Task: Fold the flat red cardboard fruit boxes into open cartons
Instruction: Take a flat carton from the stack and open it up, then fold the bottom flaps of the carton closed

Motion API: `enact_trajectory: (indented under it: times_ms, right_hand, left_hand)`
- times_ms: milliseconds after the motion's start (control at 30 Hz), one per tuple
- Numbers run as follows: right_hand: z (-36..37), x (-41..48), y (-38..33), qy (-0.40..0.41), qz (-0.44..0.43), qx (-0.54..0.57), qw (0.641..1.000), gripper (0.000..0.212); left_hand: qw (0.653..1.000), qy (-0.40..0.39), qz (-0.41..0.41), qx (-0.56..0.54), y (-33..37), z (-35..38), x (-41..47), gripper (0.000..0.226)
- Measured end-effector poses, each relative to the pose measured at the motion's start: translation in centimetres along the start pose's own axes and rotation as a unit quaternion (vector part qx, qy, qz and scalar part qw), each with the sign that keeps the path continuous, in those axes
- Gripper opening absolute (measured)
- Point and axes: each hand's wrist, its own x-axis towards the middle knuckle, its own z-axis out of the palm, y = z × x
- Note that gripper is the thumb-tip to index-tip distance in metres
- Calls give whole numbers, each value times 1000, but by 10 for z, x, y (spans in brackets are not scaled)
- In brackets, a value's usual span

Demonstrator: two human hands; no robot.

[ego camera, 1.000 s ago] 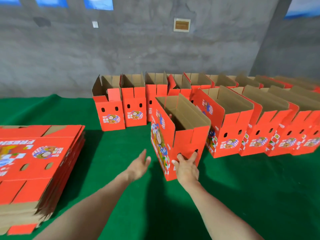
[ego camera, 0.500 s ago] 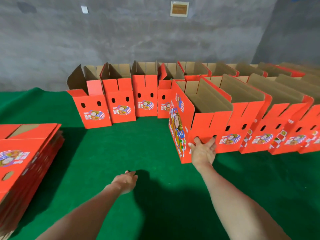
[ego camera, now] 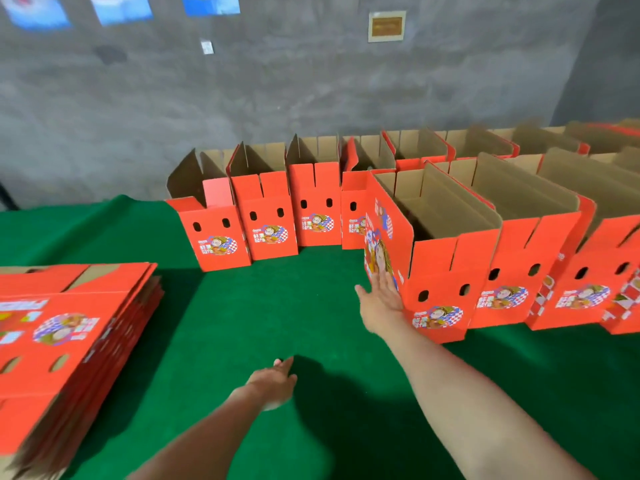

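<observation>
A newly folded red carton (ego camera: 440, 271) stands open-topped at the left end of the front row, against its neighbour. My right hand (ego camera: 381, 299) lies flat with straight fingers against the carton's printed left side. My left hand (ego camera: 273, 386) hovers low over the green table, fingers relaxed, holding nothing. A stack of flat red boxes (ego camera: 69, 337) lies at the left edge of the table.
A back row of open cartons (ego camera: 266, 220) runs along the grey wall, and the front row (ego camera: 519, 275) stretches off to the right. Green felt (ego camera: 263, 306) covers the table between the stack and the cartons.
The carton has been slid right into the front row. My right hand left its front handle holes and now presses its left side. My left hand dropped lower.
</observation>
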Motion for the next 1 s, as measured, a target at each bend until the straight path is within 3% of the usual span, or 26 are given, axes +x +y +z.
enact_trajectory:
  times_ms: [167, 333, 533, 633, 767, 900, 1000]
  right_hand:
    - [2, 6, 4, -90, 66, -61, 992, 58]
    - [0, 20, 13, -109, 109, 41, 987, 38]
    - [-15, 26, 17, -86, 137, 167, 973, 40]
    - [-41, 16, -12, 4, 98, 226, 969, 48]
    - [-75, -27, -66, 140, -19, 381, 914, 26]
    - [-90, -76, -108, 136, -162, 386, 898, 24]
    - [-87, -94, -121, 71, -199, 357, 910, 27]
  left_hand:
    - [1000, -3, -10, -26, -1, -1, -3, 57]
    - [999, -4, -14, -36, -2, 1, -3, 57]
    - [999, -2, -18, -49, -6, -3, -2, 58]
    - [999, -4, -15, -37, -8, -1, -2, 63]
    - [998, 7, 7, -60, -10, 0, -6, 67]
    - [974, 47, 28, -218, -39, -6, -35, 67]
    - [969, 202, 30, -137, -99, -26, -61, 67]
